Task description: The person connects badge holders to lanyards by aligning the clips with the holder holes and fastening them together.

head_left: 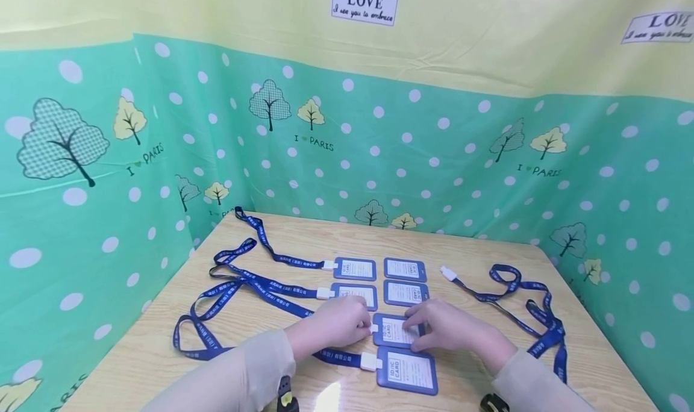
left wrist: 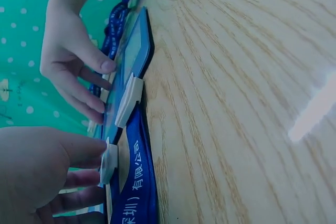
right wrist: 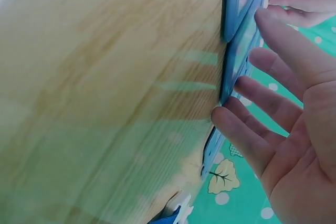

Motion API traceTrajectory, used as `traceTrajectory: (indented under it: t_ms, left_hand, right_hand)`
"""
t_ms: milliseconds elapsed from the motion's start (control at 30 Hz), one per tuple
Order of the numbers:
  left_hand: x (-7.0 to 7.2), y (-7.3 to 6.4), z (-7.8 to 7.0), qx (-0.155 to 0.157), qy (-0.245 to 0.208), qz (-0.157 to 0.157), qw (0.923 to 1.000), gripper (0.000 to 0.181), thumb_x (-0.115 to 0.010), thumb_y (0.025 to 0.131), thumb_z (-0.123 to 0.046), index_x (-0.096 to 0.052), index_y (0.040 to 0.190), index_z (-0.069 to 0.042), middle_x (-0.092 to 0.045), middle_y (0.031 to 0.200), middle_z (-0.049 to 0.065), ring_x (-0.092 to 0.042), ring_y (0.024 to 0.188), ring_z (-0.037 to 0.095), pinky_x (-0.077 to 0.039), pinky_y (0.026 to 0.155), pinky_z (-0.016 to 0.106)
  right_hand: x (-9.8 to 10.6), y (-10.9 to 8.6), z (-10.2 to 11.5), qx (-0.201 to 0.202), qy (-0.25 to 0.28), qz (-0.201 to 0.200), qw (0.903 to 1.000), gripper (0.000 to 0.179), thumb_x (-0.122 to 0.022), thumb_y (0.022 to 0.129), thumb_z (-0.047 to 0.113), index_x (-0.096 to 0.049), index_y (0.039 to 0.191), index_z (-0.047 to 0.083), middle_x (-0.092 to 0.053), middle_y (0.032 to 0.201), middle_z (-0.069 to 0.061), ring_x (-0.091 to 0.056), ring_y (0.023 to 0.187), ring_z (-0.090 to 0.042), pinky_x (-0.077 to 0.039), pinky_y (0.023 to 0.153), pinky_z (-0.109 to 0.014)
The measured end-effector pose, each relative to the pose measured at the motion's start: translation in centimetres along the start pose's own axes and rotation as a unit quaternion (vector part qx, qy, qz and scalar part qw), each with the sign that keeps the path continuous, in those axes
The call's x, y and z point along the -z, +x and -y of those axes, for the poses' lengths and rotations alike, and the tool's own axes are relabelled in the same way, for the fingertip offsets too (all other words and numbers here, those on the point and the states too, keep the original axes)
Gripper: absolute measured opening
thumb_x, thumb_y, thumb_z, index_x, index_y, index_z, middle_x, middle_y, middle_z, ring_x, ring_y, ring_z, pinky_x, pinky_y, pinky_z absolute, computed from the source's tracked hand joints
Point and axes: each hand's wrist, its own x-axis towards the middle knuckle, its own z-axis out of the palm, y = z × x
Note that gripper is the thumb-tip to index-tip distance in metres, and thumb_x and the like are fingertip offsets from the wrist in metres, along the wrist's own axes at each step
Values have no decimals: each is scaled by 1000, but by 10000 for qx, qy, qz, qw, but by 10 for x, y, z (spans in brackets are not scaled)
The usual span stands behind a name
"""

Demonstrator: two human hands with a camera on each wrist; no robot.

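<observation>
My left hand (head_left: pixel 343 320) pinches the white clip (left wrist: pixel 109 163) of a blue printed lanyard at the left end of a blue ID card holder (head_left: pixel 389 329). Spread over the right part of that holder is my right hand (head_left: pixel 452 330), its fingertips on the card and edges. Just in front lies another card holder (head_left: pixel 414 373), joined by a white clip (head_left: pixel 370 361) to its own lanyard (head_left: pixel 338 357). Beyond my left hand, a card holder (head_left: pixel 364 291) on a lanyard is partly covered by the hand.
At the back left another holder (head_left: pixel 355 268) has its lanyard (head_left: pixel 295 260) stretched leftward. Two holders without lanyards, one behind (head_left: pixel 404 269) and one nearer (head_left: pixel 400 293), lie to its right. A loose lanyard (head_left: pixel 506 271) with a white clip (head_left: pixel 447 273) lies at right. Patterned cloth (head_left: pixel 379 177) surrounds the wooden table (head_left: pixel 472 252).
</observation>
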Motion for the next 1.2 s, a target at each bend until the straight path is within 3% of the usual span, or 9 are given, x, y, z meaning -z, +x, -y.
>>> traceTrajectory:
  t_ms: [200,300,533,800,967,1200]
  left_hand:
    - [15,-3,2,101,-302,-287,9991,19,-73,95,-36,-81,105,-22,-66,105,-12,-63,90,3,-55,77,23]
    - [23,-3,4,114,-482,-510,9975,19,-72,96,-35,-80,106,-22,-67,103,-12,-64,90,4,-55,75,21]
    - [40,1,9,-29,-297,-1153,9929,22,-70,97,-37,-79,110,-21,-70,109,-7,-65,101,9,-56,88,27]
    - [60,5,11,-96,-649,-1844,9807,23,-69,98,-34,-77,114,-20,-70,112,-5,-65,106,13,-56,90,31]
    - [69,8,10,-73,-977,-2155,9716,25,-70,98,-32,-76,117,-18,-70,117,-4,-64,111,15,-54,95,33]
    - [77,14,9,-311,-1114,-2595,9588,29,-72,96,-29,-73,122,-15,-69,121,-1,-61,117,16,-51,101,33]
  right_hand:
    - [8,-3,1,-57,312,-225,9992,43,-81,87,36,-74,124,16,-65,134,-7,-59,126,-32,-52,99,-53]
    - [15,-5,-1,39,298,-397,9988,43,-80,88,37,-73,126,16,-64,135,-4,-58,126,-31,-53,98,-52]
    - [31,-11,2,391,162,-1082,9932,41,-80,89,37,-74,124,18,-67,132,-3,-60,124,-31,-51,99,-55]
    - [50,-18,7,223,492,-1694,9841,42,-77,90,41,-73,127,21,-66,134,-2,-58,126,-33,-51,99,-55]
    - [61,-20,7,481,787,-2101,9733,42,-77,92,35,-71,128,15,-64,136,-5,-63,120,-30,-56,95,-47]
    - [72,-23,9,748,973,-2625,9571,41,-79,91,24,-71,129,14,-64,137,-5,-64,119,-26,-58,90,-38]
